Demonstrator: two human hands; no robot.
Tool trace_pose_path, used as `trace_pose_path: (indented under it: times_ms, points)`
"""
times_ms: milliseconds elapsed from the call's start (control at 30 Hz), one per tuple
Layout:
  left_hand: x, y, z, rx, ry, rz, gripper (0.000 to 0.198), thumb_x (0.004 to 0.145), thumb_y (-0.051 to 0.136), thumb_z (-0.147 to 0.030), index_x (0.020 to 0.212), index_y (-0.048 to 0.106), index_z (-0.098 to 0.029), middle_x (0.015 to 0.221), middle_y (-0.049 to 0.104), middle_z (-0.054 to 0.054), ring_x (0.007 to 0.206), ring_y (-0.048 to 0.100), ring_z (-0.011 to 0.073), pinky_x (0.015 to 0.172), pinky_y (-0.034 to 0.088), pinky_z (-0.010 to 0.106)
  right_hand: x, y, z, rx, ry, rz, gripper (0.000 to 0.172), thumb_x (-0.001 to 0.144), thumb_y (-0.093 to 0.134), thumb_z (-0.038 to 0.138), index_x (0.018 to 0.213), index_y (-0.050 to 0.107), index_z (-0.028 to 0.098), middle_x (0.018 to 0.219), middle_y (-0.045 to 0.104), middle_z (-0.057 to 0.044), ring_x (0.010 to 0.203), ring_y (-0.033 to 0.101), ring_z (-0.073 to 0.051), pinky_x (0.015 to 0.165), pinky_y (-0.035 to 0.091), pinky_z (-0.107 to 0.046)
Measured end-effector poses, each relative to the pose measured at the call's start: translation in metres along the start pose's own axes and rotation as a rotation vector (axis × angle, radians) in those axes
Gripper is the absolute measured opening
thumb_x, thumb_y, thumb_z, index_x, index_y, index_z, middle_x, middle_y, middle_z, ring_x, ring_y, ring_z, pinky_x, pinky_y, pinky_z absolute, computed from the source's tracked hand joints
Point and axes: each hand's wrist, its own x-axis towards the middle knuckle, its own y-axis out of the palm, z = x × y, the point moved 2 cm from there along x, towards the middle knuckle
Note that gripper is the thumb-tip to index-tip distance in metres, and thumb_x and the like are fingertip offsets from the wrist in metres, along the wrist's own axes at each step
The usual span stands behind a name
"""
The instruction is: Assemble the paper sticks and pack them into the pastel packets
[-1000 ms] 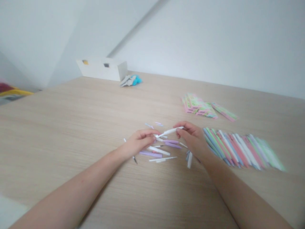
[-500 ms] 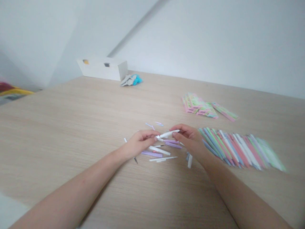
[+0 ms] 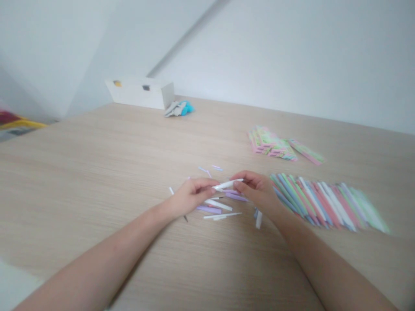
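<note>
My left hand (image 3: 189,196) and my right hand (image 3: 257,190) meet over the wooden table (image 3: 97,172), both pinched on one white pen (image 3: 228,184). The left fingers grip its lower end, the right fingers its upper part. Under and around the hands lie loose pen parts (image 3: 217,206): white barrels, purple barrels and thin refills. A white cap piece (image 3: 258,219) lies below my right wrist.
A row of finished pens (image 3: 324,201) in green, pink, blue and white lies to the right. A stack of pink and green packets (image 3: 272,146) sits further back. A white box (image 3: 139,92) and a grey-blue cloth (image 3: 178,109) stand at the far edge.
Both hands have drawn slightly closer together along the white pen, and my right hand has shifted a little to the left. The parts on the table have not moved.
</note>
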Motion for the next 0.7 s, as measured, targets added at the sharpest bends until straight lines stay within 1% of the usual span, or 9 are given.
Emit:
trace_pose_path:
  times_ms: [300, 400, 500, 700]
  points:
    - [-0.002, 0.000, -0.004, 0.153, 0.121, 0.009, 0.030, 0.089, 0.050, -0.031, 0.109, 0.065, -0.014, 0.097, 0.069, 0.007, 0.085, 0.060, 0.0162, 0.074, 0.045, 0.025, 0.001, -0.001, -0.003, -0.035, 0.001, 0.029, 0.023, 0.076, 0.061, 0.038, 0.082, 0.063, 0.015, 0.058, 0.058, 0.002, 0.051, 0.050, -0.008, 0.048, 0.037, -0.020]
    - [-0.003, 0.001, -0.006, 0.233, 0.170, 0.008, 0.031, 0.090, 0.049, -0.030, 0.112, 0.064, -0.015, 0.096, 0.068, 0.006, 0.085, 0.059, 0.0158, 0.075, 0.044, 0.024, 0.001, 0.000, -0.001, -0.099, 0.006, 0.012, 0.026, 0.077, 0.059, 0.040, 0.073, 0.061, 0.015, 0.055, 0.055, 0.002, 0.048, 0.046, -0.008, 0.046, 0.035, -0.020]
    - [-0.005, 0.002, -0.008, 0.282, 0.185, 0.006, 0.031, 0.091, 0.047, -0.029, 0.114, 0.063, -0.016, 0.095, 0.068, 0.006, 0.086, 0.059, 0.0152, 0.076, 0.043, 0.023, 0.001, 0.001, 0.003, -0.167, 0.020, -0.008, 0.030, 0.077, 0.057, 0.042, 0.063, 0.058, 0.016, 0.049, 0.050, 0.004, 0.044, 0.041, -0.007, 0.043, 0.031, -0.019]
    - [-0.006, 0.003, -0.010, 0.298, 0.202, 0.001, 0.030, 0.091, 0.047, -0.028, 0.113, 0.064, -0.016, 0.089, 0.066, 0.004, 0.079, 0.058, 0.0133, 0.073, 0.042, 0.022, 0.001, 0.001, 0.004, -0.184, 0.010, 0.001, 0.032, 0.078, 0.056, 0.043, 0.060, 0.056, 0.016, 0.048, 0.048, 0.004, 0.045, 0.040, -0.007, 0.044, 0.030, -0.020]
